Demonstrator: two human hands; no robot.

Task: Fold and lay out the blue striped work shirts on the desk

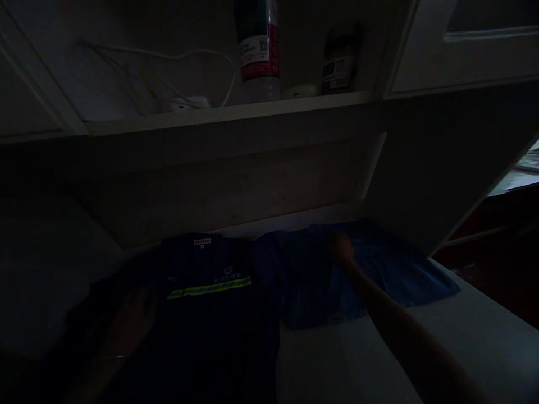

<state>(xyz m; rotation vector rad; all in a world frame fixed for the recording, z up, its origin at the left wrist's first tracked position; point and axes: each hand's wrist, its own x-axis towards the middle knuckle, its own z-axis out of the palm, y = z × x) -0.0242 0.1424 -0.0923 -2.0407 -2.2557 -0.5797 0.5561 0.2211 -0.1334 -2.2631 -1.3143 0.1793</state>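
A dark navy work shirt (219, 331) lies spread out, with a yellow-green reflective stripe, a pale printed logo and a collar label. My left hand (132, 317) is over its left side, dim and blurred, so its fingers cannot be made out. To the right, overlapping the shirt's sleeve, lies a lighter blue garment (309, 280) that looks like denim. My right hand (342, 248) is on the upper part of this garment; its fingers look curled together against the cloth, though the dark hides their tips.
Both garments rest on a pale surface (337, 359) against a wall panel. Above runs a shelf (227, 115) with a labelled bottle (259, 50), a dark jar (339, 62) and a white cable (185, 55). A side panel (455, 151) stands at right. The scene is very dark.
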